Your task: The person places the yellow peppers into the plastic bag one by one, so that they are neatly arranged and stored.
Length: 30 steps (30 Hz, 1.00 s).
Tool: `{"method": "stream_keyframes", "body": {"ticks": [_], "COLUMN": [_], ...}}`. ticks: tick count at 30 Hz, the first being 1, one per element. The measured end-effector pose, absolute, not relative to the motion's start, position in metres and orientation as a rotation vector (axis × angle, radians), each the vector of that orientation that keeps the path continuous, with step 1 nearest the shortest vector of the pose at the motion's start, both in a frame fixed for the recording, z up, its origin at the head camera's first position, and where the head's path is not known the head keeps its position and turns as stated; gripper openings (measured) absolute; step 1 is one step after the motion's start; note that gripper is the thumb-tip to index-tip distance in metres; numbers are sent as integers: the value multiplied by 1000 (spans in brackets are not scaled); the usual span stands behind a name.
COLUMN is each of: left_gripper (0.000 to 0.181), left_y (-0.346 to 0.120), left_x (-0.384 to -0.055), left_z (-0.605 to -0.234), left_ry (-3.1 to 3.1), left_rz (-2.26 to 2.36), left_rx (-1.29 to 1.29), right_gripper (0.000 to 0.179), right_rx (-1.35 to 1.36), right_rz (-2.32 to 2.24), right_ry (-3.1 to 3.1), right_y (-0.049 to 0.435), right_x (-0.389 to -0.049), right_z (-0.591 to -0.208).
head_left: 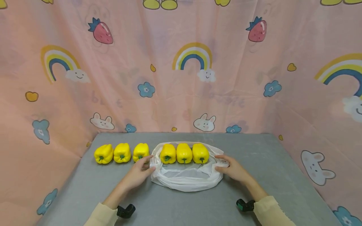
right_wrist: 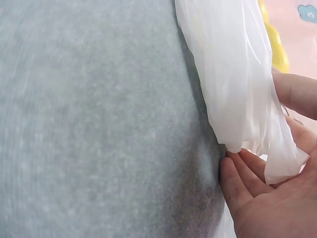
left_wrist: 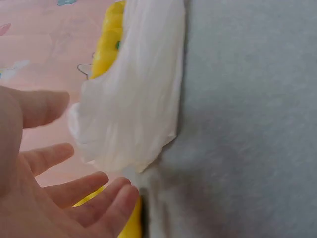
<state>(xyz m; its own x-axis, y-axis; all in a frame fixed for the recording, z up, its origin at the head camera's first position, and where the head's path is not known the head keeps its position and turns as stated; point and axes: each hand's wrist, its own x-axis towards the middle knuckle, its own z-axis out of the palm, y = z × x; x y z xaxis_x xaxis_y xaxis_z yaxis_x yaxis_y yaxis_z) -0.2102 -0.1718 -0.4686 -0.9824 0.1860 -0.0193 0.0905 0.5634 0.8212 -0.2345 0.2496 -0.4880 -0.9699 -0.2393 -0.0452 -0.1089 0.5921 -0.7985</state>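
Observation:
A white plastic bag (head_left: 186,185) lies with its mouth spread wide. Three yellow bell peppers, the middle one (head_left: 184,153) among them, sit side by side within its rim in the head view. At the bag's left end is my left hand (head_left: 138,174), fingers spread and relaxed; the left wrist view shows nothing in its grasp. My right hand (head_left: 236,169) is at the right end, and in the right wrist view a loose fold of the bag (right_wrist: 237,89) hangs over its loosely extended fingers. Thumb and forefinger stand apart on either side of that fold.
Three more yellow bell peppers (head_left: 122,153) stand in a row left of the bag, the nearest close behind my left fingertips. All rest on a grey table (head_left: 181,207). A pink patterned curtain (head_left: 192,94) encloses the back and sides.

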Motion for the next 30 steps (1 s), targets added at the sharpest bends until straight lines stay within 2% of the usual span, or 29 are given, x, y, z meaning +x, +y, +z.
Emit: {"method": "stream_keyframes", "body": {"ticks": [11,22,30], "left_gripper": [47,42,42], "left_y": [-185,-194,-193], "left_x": [-212,-237,-255], "left_z": [-447,-444,-451], "left_ry": [2876,3052,3082], "left_rz": [1488,1589,1617], "left_rx": [194,255,169], "right_gripper": [56,56,57], "right_rx": [-282,-254,-230], "right_rz": [-1325,-1336,-1335], "right_ry": [2671,2667,2673], "right_y": [247,246,246], "right_x": [-233,-231,-231], "right_z": [-486,-487,-488]}}
